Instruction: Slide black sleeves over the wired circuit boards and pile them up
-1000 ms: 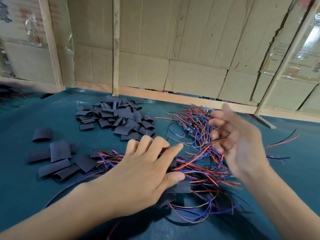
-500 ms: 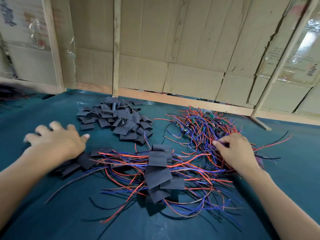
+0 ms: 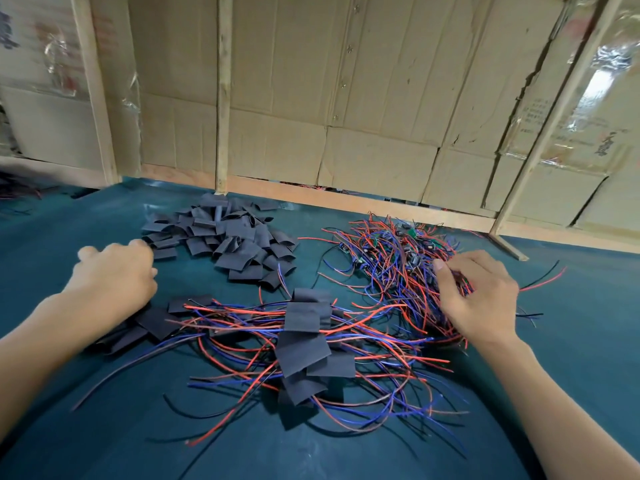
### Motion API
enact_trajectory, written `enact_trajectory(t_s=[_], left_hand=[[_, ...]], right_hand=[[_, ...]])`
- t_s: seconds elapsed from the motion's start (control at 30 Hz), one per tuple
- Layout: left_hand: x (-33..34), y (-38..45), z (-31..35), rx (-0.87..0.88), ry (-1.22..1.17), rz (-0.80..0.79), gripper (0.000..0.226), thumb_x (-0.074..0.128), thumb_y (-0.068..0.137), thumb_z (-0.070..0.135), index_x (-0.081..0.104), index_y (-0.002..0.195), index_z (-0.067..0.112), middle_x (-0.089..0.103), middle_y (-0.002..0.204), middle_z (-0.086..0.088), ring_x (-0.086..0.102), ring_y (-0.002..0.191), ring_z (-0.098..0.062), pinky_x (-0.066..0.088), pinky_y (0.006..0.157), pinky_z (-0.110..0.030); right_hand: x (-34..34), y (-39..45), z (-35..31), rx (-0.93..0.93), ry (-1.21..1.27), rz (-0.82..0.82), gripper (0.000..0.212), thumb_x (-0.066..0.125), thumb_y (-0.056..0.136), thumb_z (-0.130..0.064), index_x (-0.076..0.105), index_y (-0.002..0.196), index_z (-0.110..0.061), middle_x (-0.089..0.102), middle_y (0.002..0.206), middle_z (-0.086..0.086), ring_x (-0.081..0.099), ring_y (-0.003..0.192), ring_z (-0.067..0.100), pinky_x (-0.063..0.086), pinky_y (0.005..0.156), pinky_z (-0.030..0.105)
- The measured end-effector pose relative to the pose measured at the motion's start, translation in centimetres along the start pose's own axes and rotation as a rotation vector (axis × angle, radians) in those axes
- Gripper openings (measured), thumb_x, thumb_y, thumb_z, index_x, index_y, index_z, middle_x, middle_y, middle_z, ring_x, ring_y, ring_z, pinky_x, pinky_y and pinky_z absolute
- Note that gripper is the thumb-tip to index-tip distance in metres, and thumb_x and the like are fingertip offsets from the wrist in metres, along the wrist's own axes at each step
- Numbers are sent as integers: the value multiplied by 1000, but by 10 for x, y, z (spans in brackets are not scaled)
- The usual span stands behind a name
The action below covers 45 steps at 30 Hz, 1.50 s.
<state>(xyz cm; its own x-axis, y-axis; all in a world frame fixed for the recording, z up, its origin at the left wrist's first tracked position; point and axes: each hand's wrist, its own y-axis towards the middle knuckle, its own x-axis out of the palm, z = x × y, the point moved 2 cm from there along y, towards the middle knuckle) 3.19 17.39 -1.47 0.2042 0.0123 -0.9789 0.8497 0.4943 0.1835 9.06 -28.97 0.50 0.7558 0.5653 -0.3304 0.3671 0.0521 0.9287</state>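
A heap of loose black sleeves [image 3: 225,237] lies at the back left of the teal table. A tangle of bare wired circuit boards [image 3: 388,258] with red and blue wires sits at the back right. In the middle lies a pile of sleeved boards [image 3: 304,344] with wires splayed out. My left hand [image 3: 114,275] hovers with curled fingers over a few separate sleeves [image 3: 152,323] at the left; what is under its fingers is hidden. My right hand [image 3: 478,296] is dug into the bare-board tangle, fingers curled round some wires.
The teal table top [image 3: 104,427] runs to a wooden rail and cardboard wall [image 3: 346,133] at the back. A slanted wooden strut [image 3: 509,216] meets the table at the back right. Stray wires [image 3: 540,278] lie right of my right hand.
A second ago both hands were at the sleeved pile in the middle. The left hand moved out to the loose sleeves at the left, and the right hand went into the bare-board tangle.
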Motion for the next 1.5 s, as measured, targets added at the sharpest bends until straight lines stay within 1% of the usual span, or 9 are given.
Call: enact_trajectory(t_s=[0.23,0.43,0.53,0.73,0.87,1.0,1.13,1.3,1.5], left_hand=[[-14,-19,9,93,-133,63,39,56,77,2,38,110,11,44,98,-14,53,84,-44,50,77,-52],[-19,-18,15,125,-234,99,69,57,79,-4,33,141,16,45,91,-13,51,79,-40,40,66,-41],[-26,-23,24,203,-290,233,59,58,87,0,40,142,13,61,103,-19,54,84,-40,38,68,-38],[-39,-50,53,465,-456,391,54,47,93,-1,39,144,16,61,120,-13,62,98,-35,46,73,-42],[-45,-63,64,577,-588,383,34,38,101,23,41,135,22,55,89,4,47,83,-9,35,68,-31],[-42,-66,66,632,-718,240,29,32,102,29,55,118,36,53,101,12,49,85,-3,37,72,-20],[-39,-72,76,697,-761,118,46,28,104,32,35,149,40,37,100,25,40,100,-4,33,86,-17],[-43,-83,85,786,-751,113,65,24,94,51,7,156,41,31,111,14,31,116,-14,21,107,-27],[-60,-101,95,852,-1022,117,61,43,94,40,27,152,43,43,107,11,49,113,-11,37,104,-15]], right_hand=[[-13,17,-33,-49,419,-28,38,49,100,-18,55,64,-6,52,67,6,49,67,23,38,65,31],[-17,30,-44,634,1145,143,57,43,97,-31,56,42,-20,50,45,0,41,46,24,33,51,30],[-12,29,-42,625,922,5,40,60,92,-28,65,53,-19,52,49,-1,39,40,17,24,42,22],[24,1,-53,462,35,-992,46,72,80,-63,74,64,-20,62,53,1,50,44,7,44,55,25],[25,-1,-52,587,-39,-1100,50,78,77,-52,74,71,-3,59,55,7,50,53,20,42,53,25],[15,7,-48,755,191,-839,22,77,75,-27,73,65,-8,61,49,2,49,42,17,38,43,22],[4,19,-51,949,992,-288,5,75,81,-11,72,82,-7,67,71,6,51,52,17,37,41,25],[-7,31,-73,913,1597,-260,13,59,91,-9,71,95,-9,68,92,11,63,71,20,53,64,27],[-20,41,-99,971,2001,-108,21,54,96,-6,73,90,0,73,95,13,73,93,21,59,81,30]])
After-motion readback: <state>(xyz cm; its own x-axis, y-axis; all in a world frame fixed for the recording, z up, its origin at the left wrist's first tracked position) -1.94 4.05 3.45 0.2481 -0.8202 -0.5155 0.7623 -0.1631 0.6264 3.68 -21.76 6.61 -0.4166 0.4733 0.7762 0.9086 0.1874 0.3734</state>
